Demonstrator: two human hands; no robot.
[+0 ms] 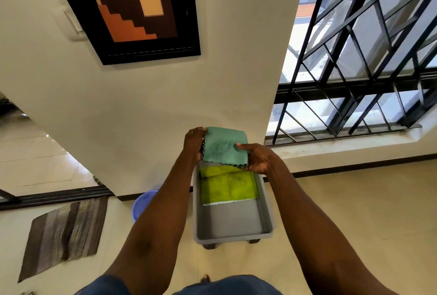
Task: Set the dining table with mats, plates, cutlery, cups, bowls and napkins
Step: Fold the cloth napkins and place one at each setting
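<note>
On the floor at the far left lies a striped brown mat (63, 233), with a blue basin (143, 202) near the wall. Above a grey tray (233, 223), the left hand (195, 144) pinches the left edge of a folded green napkin (224, 147), held in the air, while the right hand (256, 157) pinches its right corner, thumb on top. A yellow-green cloth (228, 186) lies inside the tray. Farther right stands a barred window (359, 58).

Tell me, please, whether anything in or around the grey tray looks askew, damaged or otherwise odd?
Nothing stands out. Both hands, left hand and right hand, hold a folded green cloth above the grey tray. A yellow-green cloth lies flat in the tray's far end, slightly creased, with nothing visibly torn or spilled.
</note>
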